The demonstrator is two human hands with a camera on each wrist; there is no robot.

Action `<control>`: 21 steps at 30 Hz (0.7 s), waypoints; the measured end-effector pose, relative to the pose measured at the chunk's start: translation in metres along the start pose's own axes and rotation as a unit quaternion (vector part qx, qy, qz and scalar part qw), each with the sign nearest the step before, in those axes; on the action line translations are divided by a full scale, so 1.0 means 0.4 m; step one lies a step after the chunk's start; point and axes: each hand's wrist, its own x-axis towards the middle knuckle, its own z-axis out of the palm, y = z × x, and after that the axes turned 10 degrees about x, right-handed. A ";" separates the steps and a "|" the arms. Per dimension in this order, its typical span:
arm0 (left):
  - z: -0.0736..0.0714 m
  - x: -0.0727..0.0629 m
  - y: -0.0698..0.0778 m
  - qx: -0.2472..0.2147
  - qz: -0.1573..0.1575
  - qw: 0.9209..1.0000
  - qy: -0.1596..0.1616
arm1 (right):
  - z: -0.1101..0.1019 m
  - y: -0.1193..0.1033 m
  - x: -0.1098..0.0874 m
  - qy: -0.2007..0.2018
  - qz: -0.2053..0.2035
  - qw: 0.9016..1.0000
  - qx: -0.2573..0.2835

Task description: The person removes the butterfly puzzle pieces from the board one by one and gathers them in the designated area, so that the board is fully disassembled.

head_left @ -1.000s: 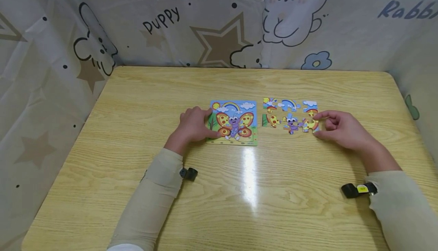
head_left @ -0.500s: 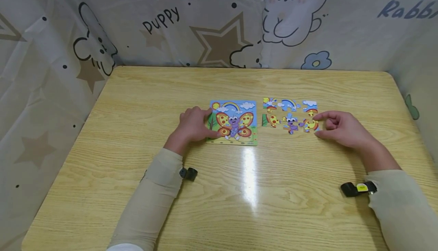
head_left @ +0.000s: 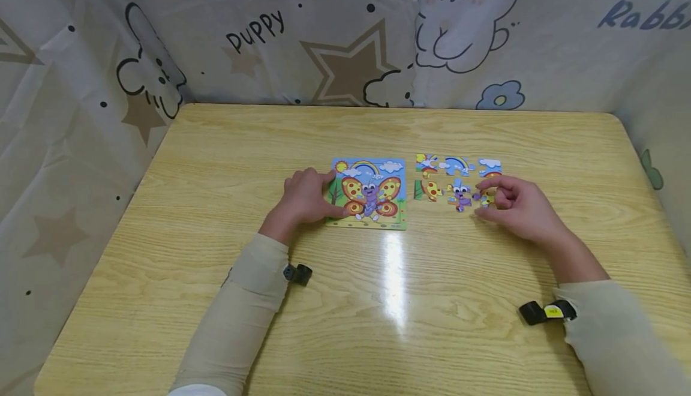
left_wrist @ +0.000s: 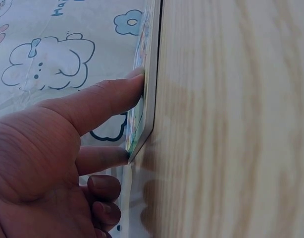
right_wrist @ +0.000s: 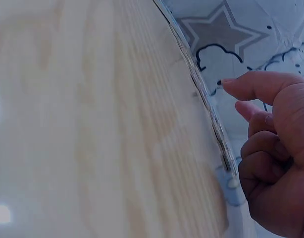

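Wood table [head_left: 345, 318]: board [head_left: 369, 194], top toward 12 o'clock; left hand [head_left: 308, 197], fingers wide, touching its 9 o'clock side. Pieces [head_left: 460, 191] at 3, rows 9-to-3, partly hidden by right hand [head_left: 520, 209], fingers parted; contact I can't tell.

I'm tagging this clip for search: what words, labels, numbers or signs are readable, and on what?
"PUPPY": on the backdrop cloth.
"Happy Rabb": same cloth, cut by the head view's right edge.
"Ha": same cloth, left wrist view, cut off.
Yellow label on the right-wrist strap: too small.
Butterfly board, lower-right corner: print too small.
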 end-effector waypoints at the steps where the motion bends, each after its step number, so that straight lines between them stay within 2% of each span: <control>1: 0.000 0.000 0.000 0.001 0.001 1.000 0.000 | 0.009 -0.007 0.000 -0.001 -0.005 1.000 0.001; 14: 0.000 0.002 0.000 -0.002 -0.002 1.000 0.000 | 0.126 -0.051 0.025 -0.035 -0.064 0.997 0.024; 21: 0.000 0.001 0.000 -0.004 -0.006 1.000 0.001 | 0.181 -0.094 0.049 -0.051 -0.067 0.996 0.030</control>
